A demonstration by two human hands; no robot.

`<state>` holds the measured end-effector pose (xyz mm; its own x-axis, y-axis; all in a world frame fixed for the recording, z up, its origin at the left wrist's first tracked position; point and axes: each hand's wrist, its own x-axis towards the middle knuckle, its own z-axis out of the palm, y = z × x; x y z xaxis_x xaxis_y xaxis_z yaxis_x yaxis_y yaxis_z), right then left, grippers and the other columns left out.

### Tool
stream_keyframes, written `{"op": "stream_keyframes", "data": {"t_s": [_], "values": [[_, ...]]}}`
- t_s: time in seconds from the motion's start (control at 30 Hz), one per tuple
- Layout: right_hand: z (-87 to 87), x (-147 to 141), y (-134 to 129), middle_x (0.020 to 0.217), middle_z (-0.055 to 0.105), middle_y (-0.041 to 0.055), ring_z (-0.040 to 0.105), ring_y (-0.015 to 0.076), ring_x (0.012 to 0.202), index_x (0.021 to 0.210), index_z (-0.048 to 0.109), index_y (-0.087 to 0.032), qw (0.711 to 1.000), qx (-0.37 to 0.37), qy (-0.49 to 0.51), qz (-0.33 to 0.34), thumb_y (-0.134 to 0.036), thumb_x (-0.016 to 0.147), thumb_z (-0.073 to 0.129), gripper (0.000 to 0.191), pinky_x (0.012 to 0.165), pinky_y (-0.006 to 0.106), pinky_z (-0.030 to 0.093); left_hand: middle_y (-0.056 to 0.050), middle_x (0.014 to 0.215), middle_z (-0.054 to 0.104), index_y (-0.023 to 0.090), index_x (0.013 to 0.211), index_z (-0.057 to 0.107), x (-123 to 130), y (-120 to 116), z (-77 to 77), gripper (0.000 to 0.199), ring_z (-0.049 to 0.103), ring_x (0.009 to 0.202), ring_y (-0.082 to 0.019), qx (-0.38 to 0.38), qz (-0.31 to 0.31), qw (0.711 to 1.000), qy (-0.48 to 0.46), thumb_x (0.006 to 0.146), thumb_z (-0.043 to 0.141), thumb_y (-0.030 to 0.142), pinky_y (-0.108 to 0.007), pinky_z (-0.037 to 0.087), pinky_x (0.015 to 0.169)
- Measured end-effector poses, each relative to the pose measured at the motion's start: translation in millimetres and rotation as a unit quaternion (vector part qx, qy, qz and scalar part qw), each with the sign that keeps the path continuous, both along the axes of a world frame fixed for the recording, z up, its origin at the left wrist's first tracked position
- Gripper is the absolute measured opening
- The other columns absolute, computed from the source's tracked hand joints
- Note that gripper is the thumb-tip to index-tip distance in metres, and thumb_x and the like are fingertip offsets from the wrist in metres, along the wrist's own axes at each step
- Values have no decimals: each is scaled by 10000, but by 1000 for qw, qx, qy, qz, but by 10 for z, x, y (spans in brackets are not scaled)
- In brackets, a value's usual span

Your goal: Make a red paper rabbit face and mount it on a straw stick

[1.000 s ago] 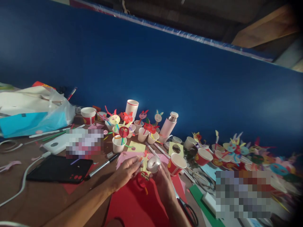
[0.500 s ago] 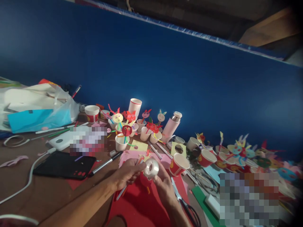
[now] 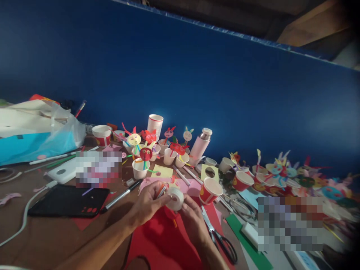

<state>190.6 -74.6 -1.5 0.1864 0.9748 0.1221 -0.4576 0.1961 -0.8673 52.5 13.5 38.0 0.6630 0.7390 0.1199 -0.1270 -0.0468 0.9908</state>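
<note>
A roll of clear tape point(image 3: 174, 199) is held up over the red paper point(image 3: 157, 240), its ring tilted toward me. My left hand point(image 3: 150, 202) is closed at the roll's left side, with the thumb against it; a thin striped strip point(image 3: 161, 190) shows between its fingers. On the other side, my right hand point(image 3: 194, 217) grips the roll's lower right edge between thumb and fingers. Pale and red paper pieces partly show behind the roll. Black-handled scissors point(image 3: 215, 232) lie open to the right of my right hand. A red-and-white paper cup point(image 3: 210, 190) stands just beyond it.
Cups with paper-faced figures point(image 3: 146, 154) stand at the back, beside a pink flask point(image 3: 200, 146). More figures crowd the right. A black phone point(image 3: 67, 202), a marker point(image 3: 120, 197) and a white power bank point(image 3: 60, 170) lie left. A blue wall point(image 3: 180, 75) rises behind.
The tape roll has turned and moved slightly left and up between my hands. My right fingers have shifted along its edge. The whole view has swung a little to the right.
</note>
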Motion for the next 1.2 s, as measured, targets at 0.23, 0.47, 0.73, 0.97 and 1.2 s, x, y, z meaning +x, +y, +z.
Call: {"op": "stream_keyframes", "data": {"t_s": [0.23,0.47,0.73,0.97,1.2], "values": [[103,27,-27,670,503,8,407,129,632,716,611,-152,999,2,16,42,-282,737,567,139,607,245,341,76,556,322,163,702,430,-38,-87,86,255,278,509,-56,28,-59,998,15,723,630,321,-166,237,474],[179,72,-37,723,524,26,419,136,610,697,613,-159,998,-10,-11,68,-261,654,529,139,564,247,351,70,566,332,164,746,428,-50,-96,86,262,274,506,-58,11,-87,996,18,749,596,364,-175,218,466],[154,41,-61,683,535,25,456,153,623,723,623,-163,998,-30,-39,29,-272,646,541,157,581,262,382,71,543,341,166,701,438,-3,-64,49,336,278,488,-55,-34,-70,997,7,697,630,442,-176,230,459],[122,48,-70,556,490,-32,350,73,469,724,615,-149,995,-12,-101,-4,-252,719,564,115,466,197,294,58,575,442,157,878,491,31,-59,-1,364,353,489,-59,-88,-105,990,17,702,624,447,-170,272,468],[205,-55,-74,568,464,-43,395,88,504,712,570,-167,977,-34,-209,-23,-252,723,558,87,485,202,334,47,629,442,139,793,516,37,11,-156,396,377,568,-75,-36,-104,994,23,633,671,466,-175,293,522]]}}
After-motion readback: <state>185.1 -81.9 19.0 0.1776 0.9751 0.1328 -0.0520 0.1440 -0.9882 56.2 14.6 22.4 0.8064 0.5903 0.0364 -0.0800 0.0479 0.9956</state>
